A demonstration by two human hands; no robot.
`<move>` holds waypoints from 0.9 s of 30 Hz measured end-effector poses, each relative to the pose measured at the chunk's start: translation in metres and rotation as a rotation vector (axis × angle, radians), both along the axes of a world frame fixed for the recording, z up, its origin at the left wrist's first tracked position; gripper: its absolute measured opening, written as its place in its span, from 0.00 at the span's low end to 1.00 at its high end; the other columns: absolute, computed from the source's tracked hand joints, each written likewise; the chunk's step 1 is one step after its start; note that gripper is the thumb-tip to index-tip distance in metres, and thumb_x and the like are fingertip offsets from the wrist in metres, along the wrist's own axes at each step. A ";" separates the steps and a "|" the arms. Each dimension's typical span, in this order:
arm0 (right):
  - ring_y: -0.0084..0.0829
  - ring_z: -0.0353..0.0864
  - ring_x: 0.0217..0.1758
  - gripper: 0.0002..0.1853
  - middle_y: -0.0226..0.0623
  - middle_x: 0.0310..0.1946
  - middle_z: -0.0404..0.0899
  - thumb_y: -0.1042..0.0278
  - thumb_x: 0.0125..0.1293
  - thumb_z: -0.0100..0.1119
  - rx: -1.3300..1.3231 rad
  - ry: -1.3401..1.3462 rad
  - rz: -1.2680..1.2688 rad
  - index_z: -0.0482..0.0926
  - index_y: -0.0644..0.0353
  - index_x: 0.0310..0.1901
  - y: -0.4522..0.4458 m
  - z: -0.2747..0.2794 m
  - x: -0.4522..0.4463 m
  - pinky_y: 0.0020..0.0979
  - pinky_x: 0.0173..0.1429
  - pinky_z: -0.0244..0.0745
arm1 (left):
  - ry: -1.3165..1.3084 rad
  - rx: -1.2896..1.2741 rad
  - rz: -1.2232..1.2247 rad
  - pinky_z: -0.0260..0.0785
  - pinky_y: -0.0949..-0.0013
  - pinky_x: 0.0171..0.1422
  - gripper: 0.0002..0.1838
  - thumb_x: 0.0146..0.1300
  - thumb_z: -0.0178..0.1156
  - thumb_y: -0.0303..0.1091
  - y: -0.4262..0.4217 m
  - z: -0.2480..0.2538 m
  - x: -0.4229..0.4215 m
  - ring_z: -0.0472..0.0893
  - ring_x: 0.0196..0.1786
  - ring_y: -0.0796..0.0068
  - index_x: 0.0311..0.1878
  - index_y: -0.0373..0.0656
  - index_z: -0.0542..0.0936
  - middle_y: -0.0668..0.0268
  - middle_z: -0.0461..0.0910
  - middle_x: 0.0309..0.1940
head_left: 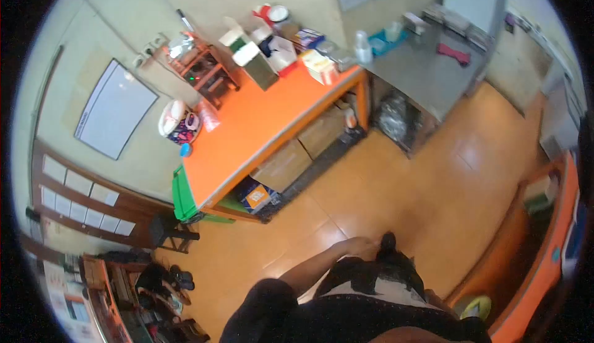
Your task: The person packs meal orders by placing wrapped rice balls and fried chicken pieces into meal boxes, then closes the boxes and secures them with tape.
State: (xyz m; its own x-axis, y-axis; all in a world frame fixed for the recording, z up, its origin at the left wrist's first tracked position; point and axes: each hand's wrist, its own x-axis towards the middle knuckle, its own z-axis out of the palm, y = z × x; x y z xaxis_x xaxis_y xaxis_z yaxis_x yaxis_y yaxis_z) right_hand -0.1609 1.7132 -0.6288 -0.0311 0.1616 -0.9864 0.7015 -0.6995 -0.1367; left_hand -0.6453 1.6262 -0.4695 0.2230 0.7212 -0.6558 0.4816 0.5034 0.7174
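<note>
My left hand (359, 247) hangs low in front of my dark clothing (371, 278), near my thigh, above the orange tiled floor (309, 225). Its fingers are too small and blurred to make out, and I cannot tell if it holds anything. On the other side, only a small patch of skin (435, 297) shows beside the clothing, apparently part of my right hand; its fingers are hidden. A yellow round object (475, 308) is close to that side.
An orange table (241, 129) bears boxes (257, 65), a wooden rack and a basket (179, 122). Beside it is a metal counter (411, 70). A green bin (184, 194) stands at the table's end. Another person (154, 284) is at lower left; orange furniture (532, 262) is at right.
</note>
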 end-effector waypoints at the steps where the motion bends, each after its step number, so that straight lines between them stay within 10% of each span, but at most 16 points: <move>1: 0.40 0.81 0.34 0.16 0.38 0.34 0.80 0.55 0.77 0.53 -0.014 0.001 0.100 0.81 0.60 0.45 0.037 0.002 -0.025 0.45 0.39 0.81 | 0.057 0.103 0.135 0.61 0.58 0.77 0.34 0.79 0.41 0.60 -0.017 -0.036 -0.041 0.73 0.71 0.51 0.66 0.39 0.78 0.49 0.76 0.67; 7: 0.40 0.85 0.35 0.11 0.36 0.37 0.84 0.62 0.77 0.54 0.186 0.092 0.898 0.82 0.59 0.47 0.323 -0.034 -0.283 0.45 0.40 0.85 | -0.022 0.157 1.154 0.69 0.58 0.71 0.32 0.80 0.44 0.56 -0.068 -0.026 -0.156 0.79 0.65 0.58 0.65 0.33 0.78 0.52 0.80 0.63; 11: 0.47 0.86 0.41 0.13 0.48 0.39 0.84 0.59 0.74 0.55 1.137 0.337 1.073 0.82 0.61 0.45 0.420 0.087 -0.556 0.48 0.45 0.79 | -0.061 0.187 1.544 0.72 0.62 0.67 0.31 0.80 0.46 0.53 -0.038 -0.006 -0.201 0.80 0.63 0.63 0.65 0.31 0.77 0.54 0.83 0.58; 15: 0.50 0.87 0.42 0.11 0.49 0.39 0.85 0.63 0.72 0.61 1.270 0.897 0.601 0.78 0.63 0.45 0.414 0.196 -0.788 0.43 0.45 0.80 | 0.146 0.349 1.369 0.71 0.62 0.67 0.30 0.80 0.46 0.53 -0.006 -0.040 -0.271 0.82 0.61 0.59 0.64 0.34 0.78 0.50 0.84 0.56; 20: 0.49 0.85 0.49 0.16 0.46 0.43 0.85 0.63 0.66 0.64 1.564 1.000 0.755 0.79 0.60 0.52 0.386 0.312 -0.986 0.43 0.53 0.79 | 0.318 0.433 1.329 0.71 0.60 0.66 0.28 0.79 0.48 0.52 0.062 0.026 -0.366 0.82 0.60 0.54 0.63 0.34 0.78 0.47 0.83 0.56; 27: 0.51 0.79 0.59 0.25 0.50 0.61 0.74 0.62 0.64 0.65 1.672 0.839 0.826 0.75 0.61 0.60 0.410 0.319 -1.199 0.46 0.63 0.76 | 0.356 0.467 1.424 0.72 0.62 0.64 0.22 0.80 0.51 0.44 0.123 0.093 -0.469 0.83 0.58 0.60 0.63 0.35 0.78 0.49 0.84 0.55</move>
